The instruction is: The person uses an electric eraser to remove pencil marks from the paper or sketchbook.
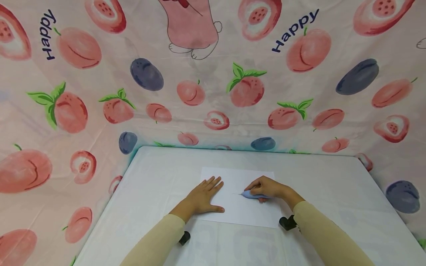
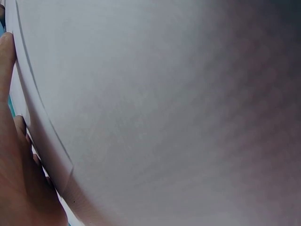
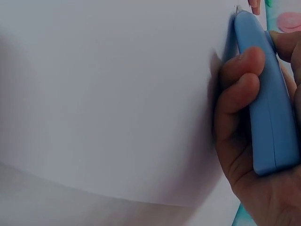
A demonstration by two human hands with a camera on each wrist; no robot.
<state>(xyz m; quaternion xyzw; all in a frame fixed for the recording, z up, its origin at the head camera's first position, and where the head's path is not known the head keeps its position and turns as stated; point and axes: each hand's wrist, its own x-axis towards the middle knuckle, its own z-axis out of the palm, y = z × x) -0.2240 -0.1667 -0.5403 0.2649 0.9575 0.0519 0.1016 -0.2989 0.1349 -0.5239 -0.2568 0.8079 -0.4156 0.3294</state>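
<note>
A sheet of white paper (image 1: 236, 214) lies on the white-covered table (image 1: 149, 184). My left hand (image 1: 203, 197) rests on its left part, palm down with fingers spread. In my right hand (image 1: 271, 187) I hold a light blue, pen-shaped tool (image 3: 273, 113) with a rounded body and a thin metal tip; its exact kind I cannot tell. My fingers curl round its body, and the thumb presses on its side. The tip points left, close over the middle of the paper, where a faint thin line shows. Only the edge of my left hand appears in the left wrist view.
Behind the table hangs a pink fabric (image 1: 213, 74) printed with peaches, dark blue fruit and the word Happy. Black wrist devices (image 1: 287, 222) sit under both cream sleeves (image 1: 326, 231). The table's back edge is near the fabric.
</note>
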